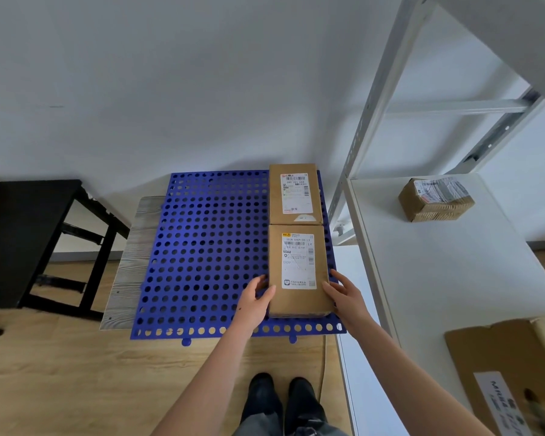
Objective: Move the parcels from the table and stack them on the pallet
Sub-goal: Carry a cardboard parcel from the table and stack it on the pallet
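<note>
A blue perforated pallet (208,247) lies on the floor in front of me. Two brown labelled parcels lie end to end along its right edge: the far parcel (294,193) and the near parcel (299,269). My left hand (257,300) grips the near parcel's left side near its front corner. My right hand (343,292) touches its right side with fingers nearly straight. On the white table (438,262) to the right sit a small taped parcel (436,199) and a larger cardboard parcel (510,372) at the frame's lower right.
A grey metal shelf frame (375,114) rises over the table. A black table (29,234) stands at the left. A grey wooden board (132,262) lies under the pallet's left edge. My feet (280,394) stand on the wooden floor.
</note>
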The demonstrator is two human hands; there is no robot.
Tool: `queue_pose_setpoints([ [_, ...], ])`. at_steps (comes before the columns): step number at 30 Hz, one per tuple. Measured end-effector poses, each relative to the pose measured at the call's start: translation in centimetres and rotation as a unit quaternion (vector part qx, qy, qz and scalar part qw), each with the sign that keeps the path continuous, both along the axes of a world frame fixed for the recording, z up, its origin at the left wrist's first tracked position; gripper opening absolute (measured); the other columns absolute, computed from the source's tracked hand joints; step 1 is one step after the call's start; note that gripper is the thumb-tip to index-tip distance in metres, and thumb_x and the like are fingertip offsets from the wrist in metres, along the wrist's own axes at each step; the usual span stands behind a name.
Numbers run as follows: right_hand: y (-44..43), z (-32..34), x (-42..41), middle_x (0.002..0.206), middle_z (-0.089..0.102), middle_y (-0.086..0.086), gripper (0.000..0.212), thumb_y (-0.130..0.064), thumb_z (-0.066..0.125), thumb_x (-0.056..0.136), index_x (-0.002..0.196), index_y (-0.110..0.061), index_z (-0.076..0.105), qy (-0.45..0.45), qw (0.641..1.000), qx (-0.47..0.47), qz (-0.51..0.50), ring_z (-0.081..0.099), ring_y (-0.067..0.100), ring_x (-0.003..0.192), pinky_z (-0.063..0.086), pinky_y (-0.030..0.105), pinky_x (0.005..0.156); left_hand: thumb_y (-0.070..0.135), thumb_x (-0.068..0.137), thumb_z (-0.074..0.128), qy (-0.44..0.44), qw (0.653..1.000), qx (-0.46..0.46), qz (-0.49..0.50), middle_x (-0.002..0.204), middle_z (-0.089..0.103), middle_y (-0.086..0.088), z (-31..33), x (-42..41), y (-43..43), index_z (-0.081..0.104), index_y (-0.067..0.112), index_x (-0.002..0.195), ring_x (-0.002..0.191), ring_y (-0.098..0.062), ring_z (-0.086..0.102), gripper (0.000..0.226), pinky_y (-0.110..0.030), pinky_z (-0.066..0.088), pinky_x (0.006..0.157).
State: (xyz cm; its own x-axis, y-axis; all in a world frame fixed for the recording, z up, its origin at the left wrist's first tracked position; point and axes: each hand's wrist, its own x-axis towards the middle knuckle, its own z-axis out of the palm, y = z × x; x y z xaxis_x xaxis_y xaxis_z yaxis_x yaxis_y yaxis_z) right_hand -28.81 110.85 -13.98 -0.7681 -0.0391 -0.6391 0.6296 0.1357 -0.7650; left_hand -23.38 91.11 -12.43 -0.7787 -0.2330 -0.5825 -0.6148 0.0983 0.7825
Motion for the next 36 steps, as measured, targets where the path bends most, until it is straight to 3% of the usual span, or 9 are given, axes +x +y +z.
queue_pose_setpoints([
  [8, -0.2, 0.9, -0.1, 0.130, 0.057, 0.008, 0.061, -0.023, 0.070, 0.087, 0.142, -0.018, 0.043, 0.039, 0.999, 0.033, -0.006, 0.055, 0.028, 0.118, 0.050, 0.047, 0.097, 0.037, 0.091, 0.057, 0.006, 0.996, -0.087, -0.018, 0.124, 0.055, 0.002, 0.6, -0.2, -0.3, 0.049, 0.015, 0.130, 0.111, -0.011, 0.050, 0.045, -0.037, 0.044, 0.100],
  [16, -0.3, 4.6, -1.3, 0.127, 0.058, 0.004, 0.051, -0.016, 0.071, 0.085, 0.132, -0.021, 0.052, 0.138, 0.987, 0.071, 0.037, 0.056, 0.023, 0.115, 0.051, 0.036, 0.088, 0.022, 0.089, 0.062, 0.054, 0.988, -0.134, -0.048, 0.102, 0.062, 0.004, 3.2, -0.5, -1.5, 0.057, 0.020, 0.115, 0.101, -0.010, 0.057, 0.026, -0.018, 0.038, 0.076],
  [19, -1.0, 6.8, -2.0, 0.118, 0.061, 0.001, 0.048, -0.014, 0.071, 0.084, 0.127, -0.022, 0.055, 0.170, 0.982, 0.059, 0.062, 0.059, 0.020, 0.110, 0.054, 0.036, 0.088, 0.019, 0.087, 0.065, 0.078, 0.988, -0.128, -0.036, 0.099, 0.063, 0.007, 4.8, -0.4, -1.8, 0.056, 0.024, 0.112, 0.087, -0.004, 0.058, 0.027, -0.012, 0.040, 0.066],
  [22, -2.4, 9.1, -2.2, 0.111, 0.061, -0.003, 0.039, -0.010, 0.068, 0.086, 0.119, -0.028, 0.056, 0.179, 0.978, 0.030, 0.106, 0.062, 0.013, 0.099, 0.054, 0.026, 0.076, 0.016, 0.085, 0.067, 0.109, 0.986, -0.125, -0.023, 0.097, 0.063, 0.007, 6.3, 0.3, -2.5, 0.056, 0.024, 0.111, 0.081, -0.007, 0.059, 0.029, -0.012, 0.042, 0.064],
  [27, -6.2, 12.0, -1.6, 0.109, 0.066, -0.002, 0.032, -0.013, 0.067, 0.088, 0.114, -0.031, 0.063, 0.209, 0.948, -0.003, 0.241, 0.066, 0.016, 0.097, 0.053, 0.032, 0.091, 0.018, 0.086, 0.066, 0.148, 0.977, -0.153, 0.004, 0.097, 0.064, 0.007, 8.9, 2.6, -4.7, 0.056, 0.027, 0.110, 0.075, -0.006, 0.062, 0.027, -0.013, 0.048, 0.065],
  [32, -10.4, 13.4, -0.2, 0.104, 0.068, -0.005, 0.029, -0.017, 0.066, 0.089, 0.114, -0.032, 0.063, 0.220, 0.906, -0.018, 0.361, 0.069, 0.013, 0.093, 0.053, 0.026, 0.084, 0.019, 0.084, 0.069, 0.180, 0.967, -0.159, 0.084, 0.096, 0.064, 0.006, 11.2, 5.9, -6.8, 0.059, 0.024, 0.111, 0.078, -0.013, 0.065, 0.029, -0.021, 0.053, 0.074],
  [36, -12.5, 13.1, 0.9, 0.106, 0.069, -0.004, 0.029, -0.017, 0.065, 0.090, 0.117, -0.029, 0.063, 0.197, 0.879, -0.031, 0.434, 0.069, 0.013, 0.095, 0.053, 0.025, 0.087, 0.018, 0.083, 0.069, 0.175, 0.957, -0.160, 0.169, 0.091, 0.065, 0.007, 11.3, 9.1, -8.1, 0.060, 0.027, 0.106, 0.076, -0.014, 0.064, 0.026, -0.027, 0.055, 0.074],
])
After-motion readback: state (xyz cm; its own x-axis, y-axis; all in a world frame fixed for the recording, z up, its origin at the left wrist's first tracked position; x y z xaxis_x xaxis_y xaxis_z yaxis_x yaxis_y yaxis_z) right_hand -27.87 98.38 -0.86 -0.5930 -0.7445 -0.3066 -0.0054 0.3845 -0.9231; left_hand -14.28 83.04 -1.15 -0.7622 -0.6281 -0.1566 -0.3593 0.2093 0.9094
